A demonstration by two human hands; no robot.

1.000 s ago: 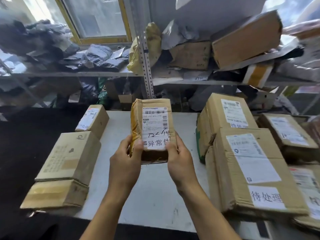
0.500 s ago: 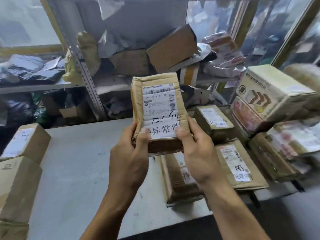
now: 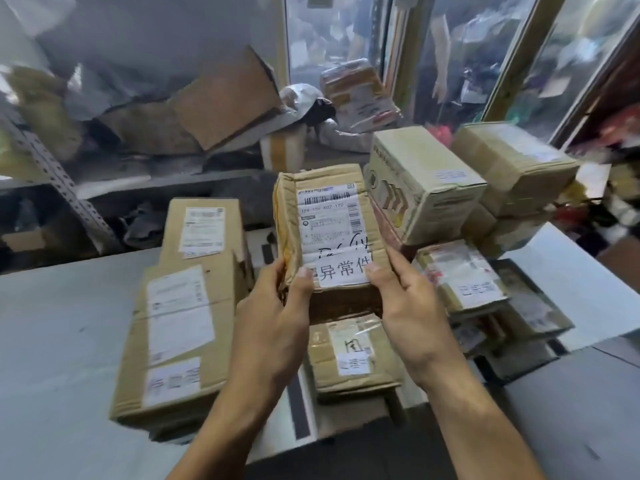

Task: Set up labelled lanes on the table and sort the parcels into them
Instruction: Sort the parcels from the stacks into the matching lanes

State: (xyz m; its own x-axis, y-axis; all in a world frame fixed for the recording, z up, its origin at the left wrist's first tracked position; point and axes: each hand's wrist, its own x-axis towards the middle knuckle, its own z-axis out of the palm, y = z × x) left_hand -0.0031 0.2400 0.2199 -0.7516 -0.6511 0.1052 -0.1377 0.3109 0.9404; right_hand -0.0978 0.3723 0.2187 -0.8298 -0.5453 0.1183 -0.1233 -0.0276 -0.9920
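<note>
L hand (image 3: 273, 323) & R hand (image 3: 412, 306) both gripped the small parcel (image 3: 325, 216) w/ 异常件 slip (image 3: 341, 271), above table (image 3: 52, 341) parcels.

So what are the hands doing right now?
Left hand: holding the parcel.
Right hand: holding the same parcel.

The left hand (image 3: 273, 323) and right hand (image 3: 412, 313) cover the lower corners of the held parcel (image 3: 329, 233); its fine label print is unreadable. The small box (image 3: 353, 358) below is partly hidden. Shelf clutter (image 3: 138, 126) is blurred, and both forearms run off the bottom edge.
</note>
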